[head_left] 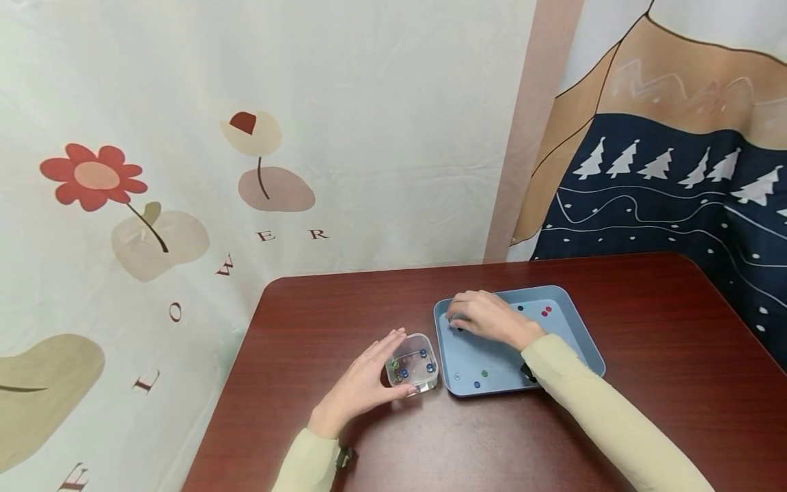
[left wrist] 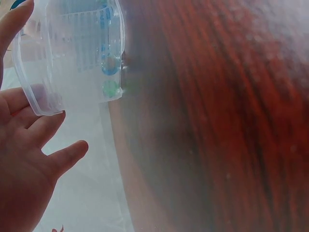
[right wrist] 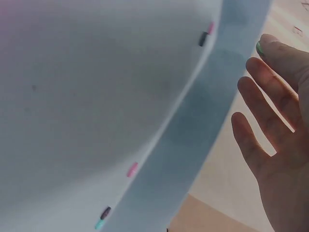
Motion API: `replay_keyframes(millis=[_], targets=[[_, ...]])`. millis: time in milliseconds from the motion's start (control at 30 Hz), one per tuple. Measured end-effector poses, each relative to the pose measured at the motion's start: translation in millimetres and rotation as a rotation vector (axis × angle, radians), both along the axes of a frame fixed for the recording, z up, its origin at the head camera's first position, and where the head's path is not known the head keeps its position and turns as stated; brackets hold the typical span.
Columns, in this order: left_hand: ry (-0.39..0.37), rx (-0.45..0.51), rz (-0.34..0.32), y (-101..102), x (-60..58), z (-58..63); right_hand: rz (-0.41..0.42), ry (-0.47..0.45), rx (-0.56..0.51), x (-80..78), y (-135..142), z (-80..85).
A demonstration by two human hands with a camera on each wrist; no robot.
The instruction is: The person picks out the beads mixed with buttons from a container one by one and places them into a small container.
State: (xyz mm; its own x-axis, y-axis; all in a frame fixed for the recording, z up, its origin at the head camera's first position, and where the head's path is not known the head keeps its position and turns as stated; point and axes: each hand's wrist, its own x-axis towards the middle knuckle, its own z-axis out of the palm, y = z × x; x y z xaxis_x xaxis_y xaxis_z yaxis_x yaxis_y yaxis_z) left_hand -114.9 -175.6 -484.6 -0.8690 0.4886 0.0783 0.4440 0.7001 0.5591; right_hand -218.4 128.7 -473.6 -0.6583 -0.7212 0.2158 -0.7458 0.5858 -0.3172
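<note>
A clear plastic box (head_left: pixel 413 367) stands on the table with blue and green glass marbles (left wrist: pixel 110 64) inside. My left hand (head_left: pixel 364 380) holds it from the left, thumb at the near corner and fingers along the far side. To the right, my right hand (head_left: pixel 492 318) reaches over the far left part of a blue tray (head_left: pixel 510 355). Its thumb and forefinger pinch a small green disc (right wrist: pixel 259 48), while the other fingers are spread. A dark piece (head_left: pixel 458 329) shows under that hand.
Small round pieces lie scattered in the tray: a blue one (head_left: pixel 477 385), a green one (head_left: pixel 484 374), a pair of red ones (head_left: pixel 546 311) and a dark one (head_left: pixel 520 308). The tray's raised rim stands close beside the box. A patterned curtain (head_left: pixel 369 137) hangs behind the table (head_left: pixel 320 314).
</note>
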Motion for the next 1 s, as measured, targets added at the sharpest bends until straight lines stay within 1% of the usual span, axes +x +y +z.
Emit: replay_keyframes(millis=[233, 367, 533, 800, 1000], targets=[[-0.007, 0.002, 0.007, 0.6, 0.3, 0.1, -0.014, 0.062, -0.059, 2.5, 7.6, 12.4], [-0.006, 0.003, 0.008, 1.0, 0.3, -0.1, -0.016, 0.070, -0.081, 5.1, 11.3, 16.6], [-0.003, 0.002, 0.008, 1.1, 0.4, -0.2, -0.012, 0.075, -0.136, 10.8, 13.7, 23.2], [-0.005, -0.003, 0.005, 1.3, 0.1, 0.7, -0.046, 0.066, -0.183, 26.6, 12.0, 28.3], [-0.007, -0.016, 0.006, 1.1, 0.2, 1.1, -0.052, 0.087, -0.243, 39.3, 7.4, 30.7]])
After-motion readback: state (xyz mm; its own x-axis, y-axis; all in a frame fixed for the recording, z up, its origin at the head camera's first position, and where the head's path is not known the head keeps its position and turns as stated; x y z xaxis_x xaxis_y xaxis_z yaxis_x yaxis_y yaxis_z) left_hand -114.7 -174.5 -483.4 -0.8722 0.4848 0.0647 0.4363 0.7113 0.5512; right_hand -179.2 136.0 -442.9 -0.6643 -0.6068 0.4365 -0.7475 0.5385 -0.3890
